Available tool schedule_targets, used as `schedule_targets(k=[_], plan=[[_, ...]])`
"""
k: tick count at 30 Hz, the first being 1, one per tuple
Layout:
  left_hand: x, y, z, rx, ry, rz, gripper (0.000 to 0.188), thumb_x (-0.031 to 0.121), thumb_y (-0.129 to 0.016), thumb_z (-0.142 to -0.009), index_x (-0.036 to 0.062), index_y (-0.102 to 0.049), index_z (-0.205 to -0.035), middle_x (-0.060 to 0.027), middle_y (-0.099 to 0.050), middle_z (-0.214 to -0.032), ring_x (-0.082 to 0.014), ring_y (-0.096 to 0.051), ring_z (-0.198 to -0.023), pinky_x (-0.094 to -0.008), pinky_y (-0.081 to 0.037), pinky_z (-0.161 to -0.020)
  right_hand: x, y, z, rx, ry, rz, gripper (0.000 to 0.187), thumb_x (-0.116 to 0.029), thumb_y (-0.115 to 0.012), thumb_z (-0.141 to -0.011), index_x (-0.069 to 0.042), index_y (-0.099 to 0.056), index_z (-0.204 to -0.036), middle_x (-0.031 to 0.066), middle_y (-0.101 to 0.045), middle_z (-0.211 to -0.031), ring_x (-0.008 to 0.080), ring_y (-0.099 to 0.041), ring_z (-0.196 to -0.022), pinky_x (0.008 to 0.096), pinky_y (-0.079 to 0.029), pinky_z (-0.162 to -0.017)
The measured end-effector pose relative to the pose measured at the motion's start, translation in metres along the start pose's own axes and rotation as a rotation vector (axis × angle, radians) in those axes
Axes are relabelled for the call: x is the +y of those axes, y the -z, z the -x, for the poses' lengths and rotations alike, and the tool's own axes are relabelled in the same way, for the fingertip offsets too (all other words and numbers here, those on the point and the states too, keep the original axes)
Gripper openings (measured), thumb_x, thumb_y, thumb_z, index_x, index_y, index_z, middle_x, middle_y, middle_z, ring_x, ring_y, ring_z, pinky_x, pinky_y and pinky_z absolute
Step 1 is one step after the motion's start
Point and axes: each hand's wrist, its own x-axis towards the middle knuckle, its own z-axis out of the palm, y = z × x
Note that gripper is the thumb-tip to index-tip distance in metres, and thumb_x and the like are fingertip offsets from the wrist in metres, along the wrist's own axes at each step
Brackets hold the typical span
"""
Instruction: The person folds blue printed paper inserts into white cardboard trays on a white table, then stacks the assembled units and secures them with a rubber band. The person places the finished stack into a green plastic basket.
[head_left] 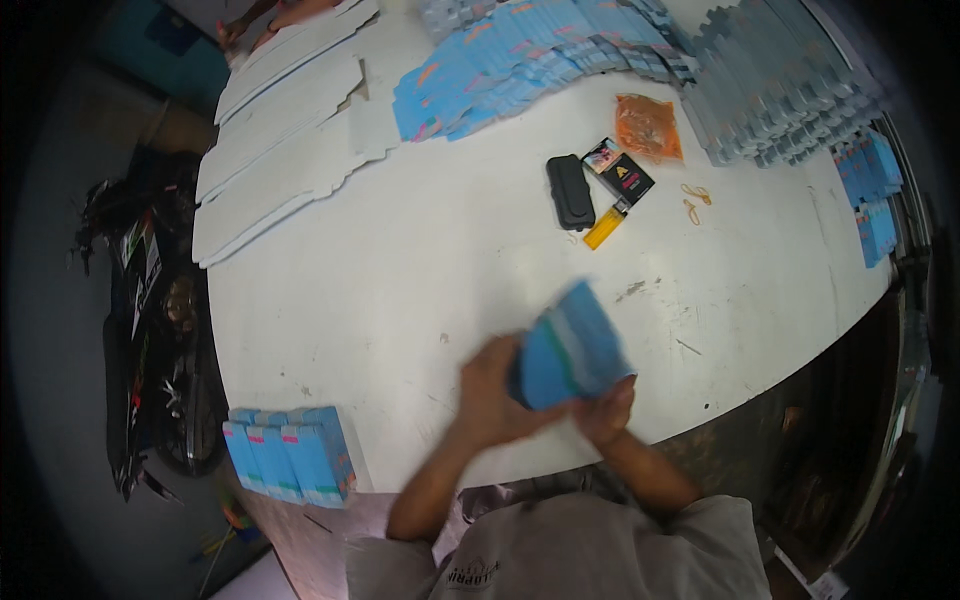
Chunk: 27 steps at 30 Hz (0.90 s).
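Both hands grip a small blue carton (pixel 572 347) just above the near edge of the white table (pixel 400 260). My left hand (pixel 490 395) wraps its left side. My right hand (pixel 607 405) pinches it from below at the right. The carton is blurred and tilted, with a lighter band across its face. Several finished blue cartons (pixel 290 455) stand in a row at the table's near left corner.
Fanned flat blue cartons (pixel 520 60) and grey flats (pixel 780 90) lie at the far side. White cardboard sheets (pixel 280 130) sit far left. A black case (pixel 570 192), yellow lighter (pixel 605 228), small dark box (pixel 620 172) and orange bag (pixel 648 127) lie mid-table. A motorbike (pixel 150 320) stands left.
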Motion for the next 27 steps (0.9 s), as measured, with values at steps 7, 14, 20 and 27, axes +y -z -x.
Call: schedule_targets(k=[7,14,20,27], plan=[[0.017,-0.027,0.013,0.091,-0.019,0.212,0.097,0.052,-0.097,-0.071,-0.0047,-0.055,-0.138,-0.0222,-0.065,-0.124,-0.0344,-0.068,-0.112,-0.0443,-0.055,-0.095,-0.011,-0.012,-0.016,0.069,0.178,0.226,0.104,-0.086,-0.050,-0.093,0.012,-0.060,-0.127,0.0141,-0.070,-0.114,0.0199,-0.069,-0.100,0.0332,-0.056,-0.087],[0.011,-0.058,0.014,0.344,-0.009,0.221,0.091,0.070,-0.074,-0.086,-0.0083,-0.054,-0.129,-0.0216,-0.060,-0.113,-0.0363,-0.064,-0.100,-0.0456,-0.054,-0.082,-0.011,-0.032,-0.025,0.088,0.401,0.365,0.098,-0.085,-0.058,-0.089,0.010,-0.063,-0.110,0.0084,-0.070,-0.088,0.0154,-0.067,-0.081,0.0303,-0.055,-0.073],[0.003,-0.059,0.007,0.297,0.049,0.265,0.093,0.079,-0.067,-0.087,-0.0076,-0.057,-0.120,-0.0192,-0.066,-0.105,-0.0335,-0.069,-0.089,-0.0430,-0.057,-0.074,-0.004,-0.028,-0.035,0.187,0.463,0.486,0.092,-0.085,-0.061,-0.086,0.007,-0.065,-0.093,0.0078,-0.065,-0.077,0.0143,-0.062,-0.070,0.0292,-0.048,-0.060],[0.029,-0.054,-0.006,0.504,0.028,0.500,0.089,0.079,-0.066,-0.088,-0.0073,-0.063,-0.109,-0.0150,-0.069,-0.095,-0.0221,-0.070,-0.081,-0.0355,-0.057,-0.071,0.006,-0.019,-0.032,0.196,0.614,0.599,0.095,-0.089,-0.054,-0.086,0.005,-0.063,-0.090,0.0085,-0.063,-0.075,0.0179,-0.062,-0.066,0.0310,-0.049,-0.059]])
